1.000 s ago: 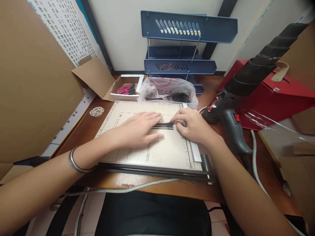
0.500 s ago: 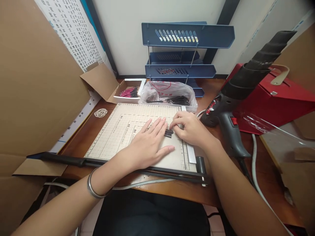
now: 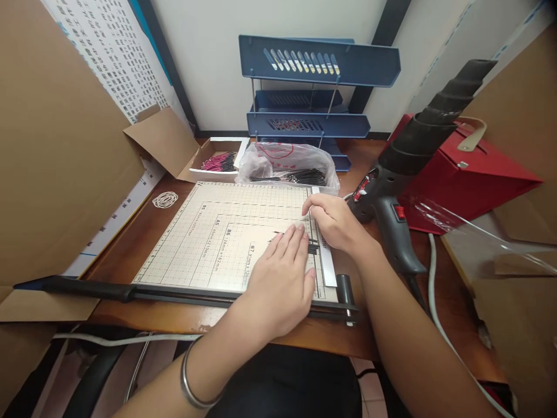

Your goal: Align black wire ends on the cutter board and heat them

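A guillotine paper cutter [image 3: 183, 249] lies before me, its grid-printed board facing up and its black blade arm [image 3: 174, 294] down along the near edge. My left hand [image 3: 282, 278] rests palm down with fingers extended on a small bunch of thin black tubes or wires [image 3: 313, 247]; their ends show past the fingers on both sides. Over the right edge of the board, by a white strip [image 3: 326, 267], is my right hand [image 3: 333, 220]. Its index finger is bent and apart from the thumb, with nothing visible between them; the other fingers are partly hidden.
Behind the cutter sit a plastic bag [image 3: 300, 157] of black pieces and an opened box [image 3: 243, 154] of pink-and-black pieces. Blue tray shelves [image 3: 304, 125] rise beyond. A heat gun [image 3: 391, 220] and red case [image 3: 487, 168] stand at right; rubber bands [image 3: 165, 200] lie left.
My left hand has slid right and toward me, with the black pieces now nearer the white strip. My right hand has drawn back from their ends. The view has shifted slightly.
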Motion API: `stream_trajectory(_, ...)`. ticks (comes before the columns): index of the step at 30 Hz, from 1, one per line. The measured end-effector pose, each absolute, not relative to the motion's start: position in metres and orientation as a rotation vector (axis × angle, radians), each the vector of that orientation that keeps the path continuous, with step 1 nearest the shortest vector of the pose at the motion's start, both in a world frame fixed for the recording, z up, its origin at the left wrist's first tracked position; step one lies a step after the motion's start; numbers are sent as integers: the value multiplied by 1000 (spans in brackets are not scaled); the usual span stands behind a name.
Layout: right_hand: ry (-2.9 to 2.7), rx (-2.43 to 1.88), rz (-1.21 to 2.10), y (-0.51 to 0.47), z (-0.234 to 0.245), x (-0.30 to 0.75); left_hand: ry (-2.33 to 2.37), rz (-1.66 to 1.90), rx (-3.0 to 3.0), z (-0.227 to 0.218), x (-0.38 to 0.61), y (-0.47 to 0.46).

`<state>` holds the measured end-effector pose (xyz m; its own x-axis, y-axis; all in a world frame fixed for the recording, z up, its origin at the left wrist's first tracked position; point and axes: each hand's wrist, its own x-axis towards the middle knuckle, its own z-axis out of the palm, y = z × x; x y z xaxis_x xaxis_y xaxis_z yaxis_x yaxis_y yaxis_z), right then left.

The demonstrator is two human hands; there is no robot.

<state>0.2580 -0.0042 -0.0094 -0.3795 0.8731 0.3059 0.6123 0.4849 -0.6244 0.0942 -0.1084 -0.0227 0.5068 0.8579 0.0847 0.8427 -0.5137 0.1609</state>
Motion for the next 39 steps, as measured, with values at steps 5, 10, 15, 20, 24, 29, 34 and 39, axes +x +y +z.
stream_trajectory(5,-2080,-1345,529,-7,-8,262,1558,366,2618,-29,111,-110)
stream_trajectory(10,-2042,-1464,495,-13,-5,265,1509,377,2614,-30,111,-112)
stream_trajectory(15,-2058,-1500,468,-17,-6,267,1444,285,2547,-19,104,-107)
stream_trajectory(20,-2032,-1527,471,-17,-4,271,1487,126,2525,-7,100,-88)
stream_trajectory(24,-2051,-1537,468,-18,-3,272,1539,96,2550,-7,104,-81)
stream_trajectory(29,-2050,-1568,459,-18,-4,271,1529,207,2624,-13,104,-98)
stream_trajectory(34,-2067,-1572,443,-18,-4,269,1503,204,2585,-17,102,-106)
stream_trajectory(39,-2078,-1576,424,-17,-4,269,1516,156,2555,-15,104,-96)
